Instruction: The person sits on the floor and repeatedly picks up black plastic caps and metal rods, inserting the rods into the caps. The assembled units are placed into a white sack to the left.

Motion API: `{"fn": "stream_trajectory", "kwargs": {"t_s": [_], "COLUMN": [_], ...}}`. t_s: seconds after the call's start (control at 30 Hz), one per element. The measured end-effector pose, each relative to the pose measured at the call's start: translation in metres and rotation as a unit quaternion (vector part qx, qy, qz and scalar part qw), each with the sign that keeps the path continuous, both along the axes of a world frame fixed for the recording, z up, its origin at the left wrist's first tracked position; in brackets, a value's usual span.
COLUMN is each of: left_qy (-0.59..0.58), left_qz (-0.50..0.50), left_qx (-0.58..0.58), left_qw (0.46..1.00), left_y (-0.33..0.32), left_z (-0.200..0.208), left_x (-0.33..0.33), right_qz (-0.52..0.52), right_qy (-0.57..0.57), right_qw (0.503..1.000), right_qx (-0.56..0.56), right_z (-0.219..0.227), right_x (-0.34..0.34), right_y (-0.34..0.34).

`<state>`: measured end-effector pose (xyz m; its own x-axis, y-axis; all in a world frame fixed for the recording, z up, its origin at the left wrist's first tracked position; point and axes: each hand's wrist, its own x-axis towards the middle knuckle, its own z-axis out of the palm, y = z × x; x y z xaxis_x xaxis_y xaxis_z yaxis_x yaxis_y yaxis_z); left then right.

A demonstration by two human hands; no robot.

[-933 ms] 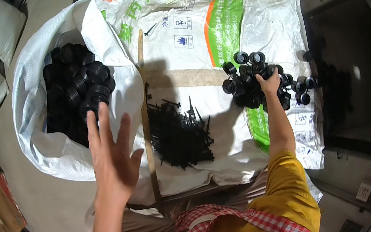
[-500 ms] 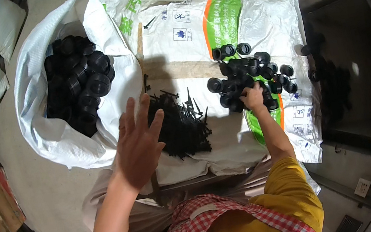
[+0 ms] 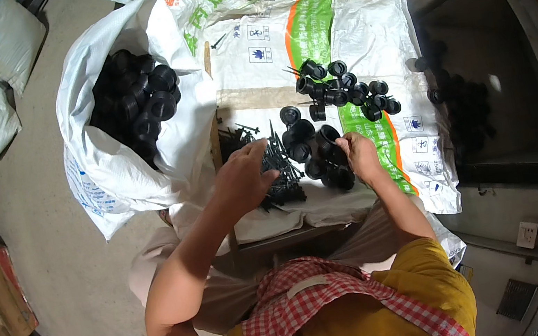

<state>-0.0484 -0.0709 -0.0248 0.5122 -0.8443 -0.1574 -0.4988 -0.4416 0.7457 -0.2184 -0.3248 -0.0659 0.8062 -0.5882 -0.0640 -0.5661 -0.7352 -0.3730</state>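
Note:
My left hand (image 3: 243,180) is over the heap of thin black plastic pins (image 3: 281,166), its fingers stretched out and a little apart, with nothing visible in them. My right hand (image 3: 361,157) pinches the edge of a round black plastic cap (image 3: 328,137), thumb and fingers closed at its rim. That cap belongs to a loose cluster of black caps (image 3: 299,134) just right of the pins. Farther back lies a second group of caps (image 3: 335,97), with a few thin pins sticking out at its left. Part of the pin heap is hidden under my left hand.
A white woven sack (image 3: 87,151) full of black round parts (image 3: 138,97) stands open at the left. Flattened white sacking with a green stripe (image 3: 310,28) covers the work surface. A wooden strip (image 3: 207,72) runs between them. Cardboard (image 3: 3,291) leans far left.
My right hand has come nearer, and a cluster of caps now lies closer to the pins, apart from the rest. My left hand has moved right over the pin heap.

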Motion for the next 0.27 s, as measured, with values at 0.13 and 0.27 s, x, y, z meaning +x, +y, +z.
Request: {"fn": "stream_trajectory", "kwargs": {"t_s": [0.13, 0.27], "left_qy": [0.303, 0.504], "left_qz": [0.068, -0.002], "left_qx": [-0.107, -0.059], "left_qw": [0.945, 0.862], "left_y": [-0.007, 0.002], "left_z": [0.013, 0.006], "left_x": [-0.019, -0.001], "right_qz": [0.123, 0.282], "right_qy": [-0.196, -0.251], "right_qw": [0.968, 0.924], "right_qx": [0.100, 0.054], "right_z": [0.053, 0.071], "right_x": [0.011, 0.012], "right_y": [0.076, 0.103]}}
